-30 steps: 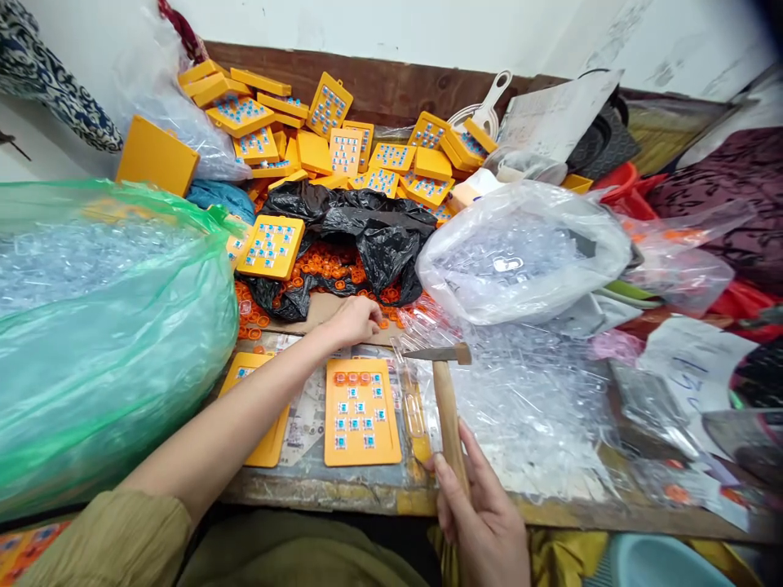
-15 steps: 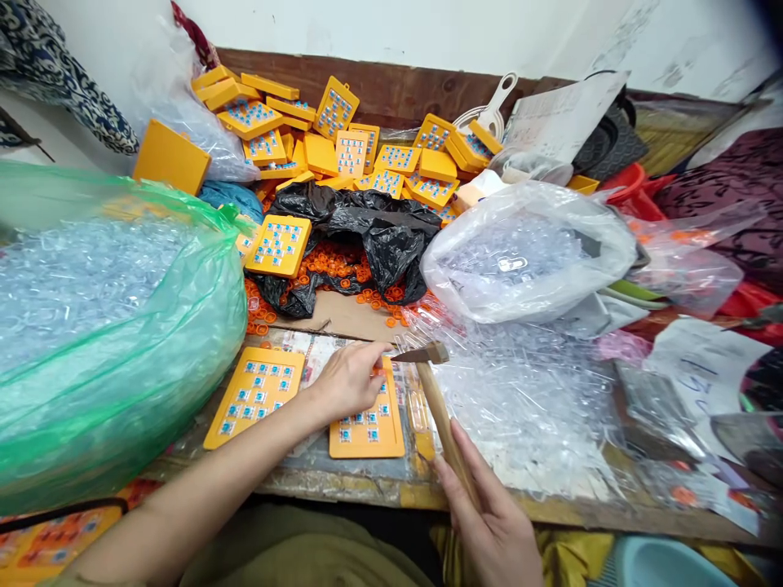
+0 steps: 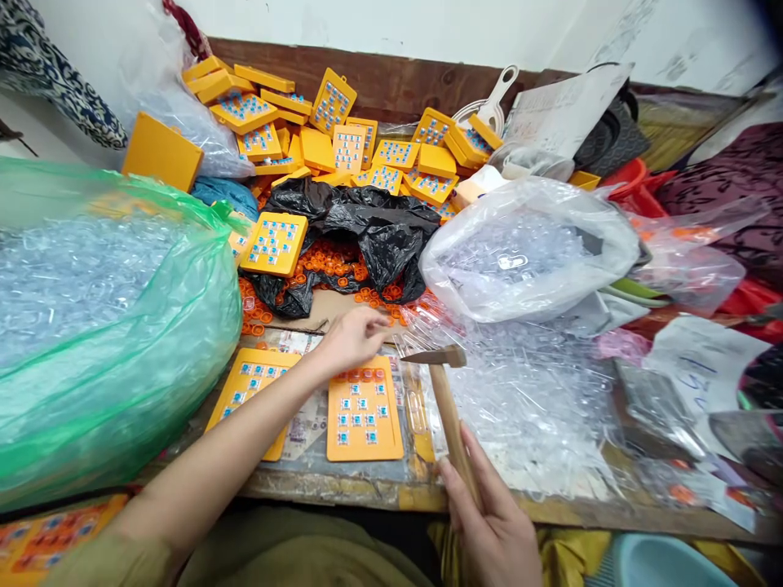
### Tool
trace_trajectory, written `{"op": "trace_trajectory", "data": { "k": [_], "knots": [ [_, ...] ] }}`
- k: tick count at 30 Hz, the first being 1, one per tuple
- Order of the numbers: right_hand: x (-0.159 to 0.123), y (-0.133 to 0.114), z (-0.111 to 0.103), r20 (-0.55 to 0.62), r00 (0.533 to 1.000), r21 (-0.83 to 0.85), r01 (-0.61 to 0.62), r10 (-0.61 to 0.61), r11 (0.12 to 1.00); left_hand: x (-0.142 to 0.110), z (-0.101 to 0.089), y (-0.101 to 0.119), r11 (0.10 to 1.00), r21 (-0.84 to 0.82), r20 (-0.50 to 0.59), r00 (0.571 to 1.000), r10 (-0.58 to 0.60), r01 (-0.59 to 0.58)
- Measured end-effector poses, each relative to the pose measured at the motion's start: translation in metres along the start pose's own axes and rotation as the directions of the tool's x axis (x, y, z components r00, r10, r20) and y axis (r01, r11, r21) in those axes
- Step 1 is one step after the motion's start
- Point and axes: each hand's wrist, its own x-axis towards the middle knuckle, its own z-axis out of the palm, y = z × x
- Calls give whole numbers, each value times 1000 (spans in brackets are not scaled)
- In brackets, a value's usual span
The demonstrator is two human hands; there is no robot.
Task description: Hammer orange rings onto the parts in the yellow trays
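My right hand [image 3: 489, 514] is wrapped round the wooden handle of a hammer [image 3: 451, 416]. Its thin-ended metal head lies over the clear plastic, to the right of an orange panel [image 3: 382, 447]. That panel lies flat, with blue-centred clear pieces on it and a row of orange rings [image 3: 367, 375] along its top. Just beyond its top edge is my left hand [image 3: 351, 338], fingers bent and slightly apart, close to loose orange rings [image 3: 395, 312]. I see nothing held in it. A second orange panel [image 3: 236, 420] lies to the left, partly hidden by my forearm.
A green bag [image 3: 201, 350] of clear pieces bulges at left. A black bag [image 3: 391, 236] of orange rings lies behind the panels, and many orange panels [image 3: 318, 151] are heaped against the wall. At right are a white bag [image 3: 440, 261] and scattered clear plastic pieces [image 3: 526, 391].
My left hand has lifted off the orange panel and moved up and away towards the loose rings, uncovering the top row. The hammer head has shifted slightly to the right.
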Motion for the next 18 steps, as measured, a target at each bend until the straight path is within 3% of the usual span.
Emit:
{"op": "trace_trajectory", "data": {
  "k": [4, 8, 13, 18],
  "knots": [
    [-3, -5, 1, -4, 978, 195, -204, 209, 959, 39, 11, -4, 996, 78, 15, 999, 30, -31],
    [-4, -8, 2, -13, 972, 214, -227, 235, 950, 44, 14, -15, 991, 124, 54, 998, 46, -52],
    [-4, -5, 4, -17, 987, 156, -153, 158, 976, 30, 8, -25, 983, 180, 30, 999, 34, -39],
    [-7, 9, -4, -17, 998, -47, 60, -61, 997, -15, 3, 2, 990, 121, 17, 998, 67, -69]
  ]
}}
